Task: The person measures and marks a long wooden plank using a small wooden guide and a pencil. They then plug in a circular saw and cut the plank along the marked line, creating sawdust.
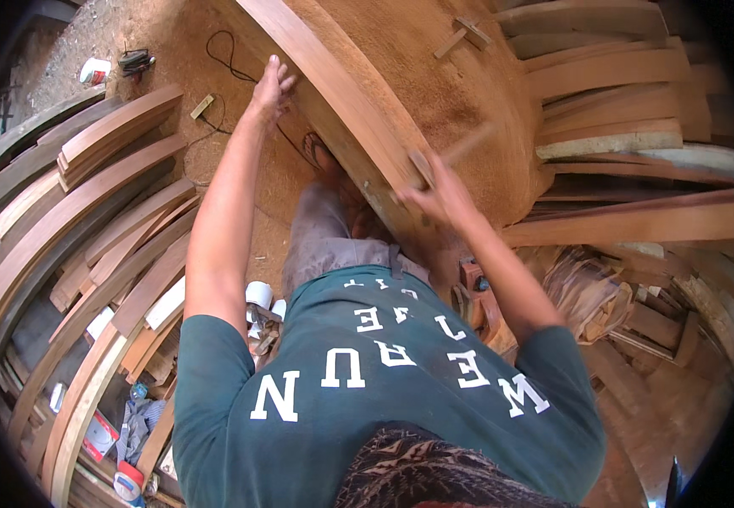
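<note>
A long, slightly curved wooden plank (pixel 341 85) lies on edge over a wooden beam (pixel 324 123), running from the top of the view down toward my legs. My right hand (pixel 436 193) is closed at the plank's near end around what looks like a wooden marking gauge (pixel 420 168). Its block rests against the plank's right edge, and its thin bar is smeared by motion. My left hand (pixel 273 91) hovers beside the beam's left side, fingers apart with nothing in them. Whether it touches the beam I cannot tell.
Curved planks (pixel 87 186) are stacked on the left, more boards (pixel 612 93) on the right. Sawdust (pixel 418 51) covers the ground. A cross-shaped wooden tool (pixel 466 35) lies at the far right, a white cup (pixel 95 71) and dark cord (pixel 221 55) at the far left.
</note>
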The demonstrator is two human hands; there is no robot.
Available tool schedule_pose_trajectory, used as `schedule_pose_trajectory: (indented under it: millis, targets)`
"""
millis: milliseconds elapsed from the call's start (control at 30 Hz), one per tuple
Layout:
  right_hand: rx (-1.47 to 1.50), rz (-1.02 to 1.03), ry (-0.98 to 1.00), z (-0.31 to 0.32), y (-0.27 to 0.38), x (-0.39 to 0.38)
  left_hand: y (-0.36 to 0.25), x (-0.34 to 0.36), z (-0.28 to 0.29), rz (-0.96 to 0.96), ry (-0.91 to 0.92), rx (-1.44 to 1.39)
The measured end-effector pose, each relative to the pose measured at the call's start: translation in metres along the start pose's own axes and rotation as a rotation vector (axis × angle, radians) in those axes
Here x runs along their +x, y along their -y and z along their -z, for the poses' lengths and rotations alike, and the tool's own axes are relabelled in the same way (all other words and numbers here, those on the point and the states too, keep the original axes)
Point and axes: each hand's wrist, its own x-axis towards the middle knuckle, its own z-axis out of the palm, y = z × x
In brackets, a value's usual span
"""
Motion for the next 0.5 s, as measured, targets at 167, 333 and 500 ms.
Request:
schedule_pose_trajectory:
  millis: [167,333,500]
  targets:
    - [-0.023,-0.142,0.059,0.009,0.003,-0.024,-0.009,0.033,0.035,0.013,0.199,-0.087]
    - [-0.065,-0.083,-0.049,-0.011,0.072,0.13,-0.002,0.026,0.046,0.023,0.313,-0.198]
    - [-0.077,-0.015,-0.062,-0.028,0.171,0.355,0.001,0.028,0.053,0.069,0.438,-0.275]
